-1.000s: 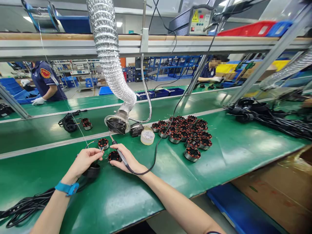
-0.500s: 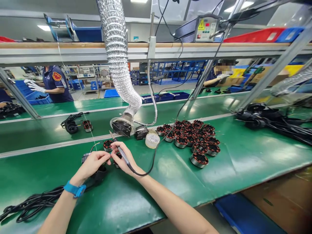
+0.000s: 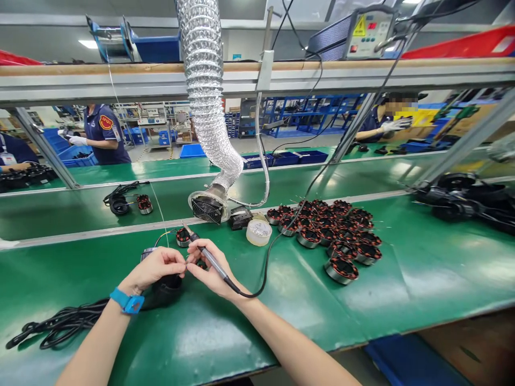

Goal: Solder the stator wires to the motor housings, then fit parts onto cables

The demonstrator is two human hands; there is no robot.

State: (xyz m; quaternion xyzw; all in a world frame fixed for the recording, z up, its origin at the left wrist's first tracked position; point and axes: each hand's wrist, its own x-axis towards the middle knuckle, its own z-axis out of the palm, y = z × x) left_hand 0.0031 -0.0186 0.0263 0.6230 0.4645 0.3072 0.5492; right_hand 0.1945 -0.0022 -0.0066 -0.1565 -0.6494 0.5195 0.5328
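My right hand (image 3: 210, 271) is closed round a soldering iron (image 3: 204, 253), its tip pointing up and left and its black cord trailing right across the green bench (image 3: 281, 300). A wound stator is mostly hidden under this hand. My left hand (image 3: 155, 269), with a blue wrist strap (image 3: 126, 301), pinches its fingers against my right fingertips, on something too small to name. A black round part (image 3: 164, 287) lies under the left hand. Another wound stator (image 3: 183, 236) sits just beyond the hands.
Several copper-wound stators (image 3: 330, 236) lie heaped at the right. A fume fan (image 3: 207, 206) on a foil duct (image 3: 205, 86), a tape roll (image 3: 258, 231) and black cables (image 3: 60, 324) are nearby. Other workers stand at the far benches.
My two hands have come together until the fingertips meet over the stator. The view has shifted slightly, so the bench objects sit further right.
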